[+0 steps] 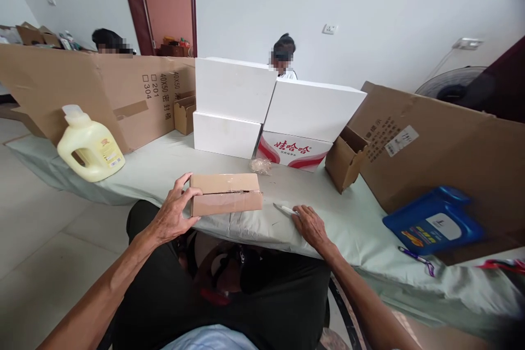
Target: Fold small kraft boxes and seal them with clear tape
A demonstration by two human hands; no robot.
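A small brown cardboard box [225,203] lies near the table's front edge, a seam running along its top with a dark slit toward the right end. Its left end is gripped by my left hand [177,209], thumb over the top and fingers around the corner. To the right of the box, my right hand [308,225] is closed around the pale handle of a small knife [287,209]. The blade lies low over the cloth, pointing left toward the box and apart from it. Just behind the box sits a crumpled clear wad, apparently tape or plastic [261,166].
Stacked white boxes [233,90] stand at the back. A yellowish detergent jug [92,145] is at left, a blue bottle [435,221] and purple pen-like item [416,260] at right. Large cardboard sheets [443,158] flank the cloth-covered table [164,161]. Two people [283,57] sit beyond.
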